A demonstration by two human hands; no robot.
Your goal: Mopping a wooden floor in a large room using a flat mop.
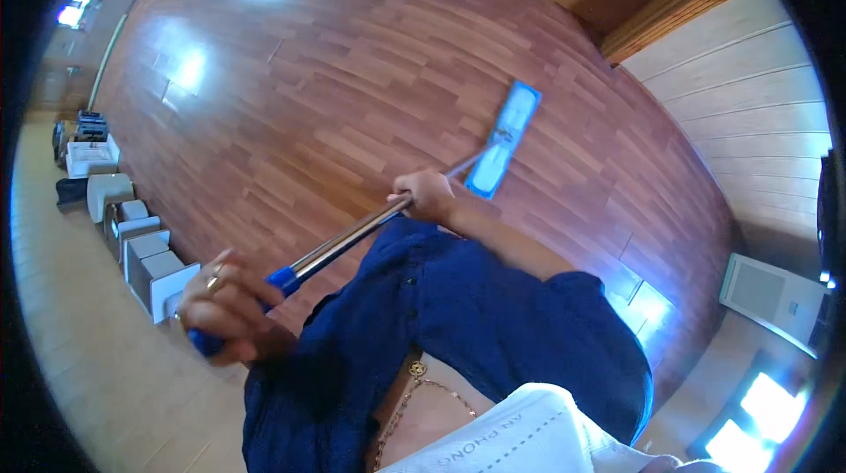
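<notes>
Nearest the body, the left hand (225, 306) is clamped around the blue grip at the top end of a long mop with a chrome metal shaft (344, 242). Further along, the right hand (426, 194) is closed around the shaft near its middle — the nearer hand to the working end. The shaft's long axis runs up and to the right, away from both hands, ending at a flat rectangular blue mop head (504, 140) lying on the reddish wood-plank floor (335, 68) — well beyond the right hand. Grey and white boxes (145, 253) line the left wall.
</notes>
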